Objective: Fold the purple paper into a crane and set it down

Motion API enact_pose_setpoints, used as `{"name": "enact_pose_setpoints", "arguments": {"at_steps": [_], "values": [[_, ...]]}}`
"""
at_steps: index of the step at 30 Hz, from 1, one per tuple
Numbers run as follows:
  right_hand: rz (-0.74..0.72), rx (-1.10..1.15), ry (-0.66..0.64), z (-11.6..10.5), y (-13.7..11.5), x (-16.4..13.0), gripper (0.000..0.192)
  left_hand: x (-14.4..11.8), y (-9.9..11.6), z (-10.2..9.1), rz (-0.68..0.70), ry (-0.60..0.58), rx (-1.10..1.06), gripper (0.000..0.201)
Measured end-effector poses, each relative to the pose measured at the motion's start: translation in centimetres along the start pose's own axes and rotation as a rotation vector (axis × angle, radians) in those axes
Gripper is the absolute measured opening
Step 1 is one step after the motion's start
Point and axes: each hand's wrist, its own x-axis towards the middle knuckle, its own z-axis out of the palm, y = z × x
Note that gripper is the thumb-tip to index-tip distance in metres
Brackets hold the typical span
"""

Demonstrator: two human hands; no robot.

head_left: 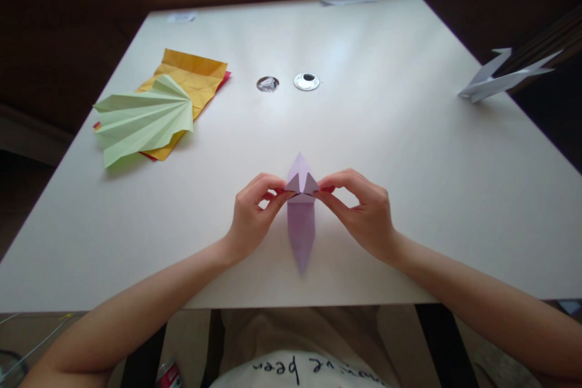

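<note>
A folded piece of purple origami paper (301, 224) lies near the front of the white table, its long points facing toward and away from me. Two small flaps stand up at its middle. My left hand (257, 209) pinches the left flap between thumb and fingers. On the other side, my right hand (359, 209) pinches the right flap in the same way. The fingertips cover the outer edges of both flaps.
Creased sheets lie at the left: a pleated light green paper (150, 118) over a yellow paper (195, 76), with red paper beneath. A white origami crane (491, 82) stands near the right edge. Two round holes, one with a metallic rim (300, 86), are in the white table (386, 133).
</note>
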Motion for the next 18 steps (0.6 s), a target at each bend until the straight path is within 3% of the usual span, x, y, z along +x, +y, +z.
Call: {"name": "enact_pose_setpoints", "arguments": {"at_steps": [5, 18], "values": [[0.103, -0.001, -0.036, 0.23, 0.54, -0.04, 0.008, 0.1, -0.27, 0.09, -0.102, -0.01, 0.002, 0.009], [0.102, -0.008, -0.066, 0.33, 0.56, -0.1, 0.007, 0.14, -0.19, 0.14, -0.171, 0.005, -0.057, 0.017]]}}
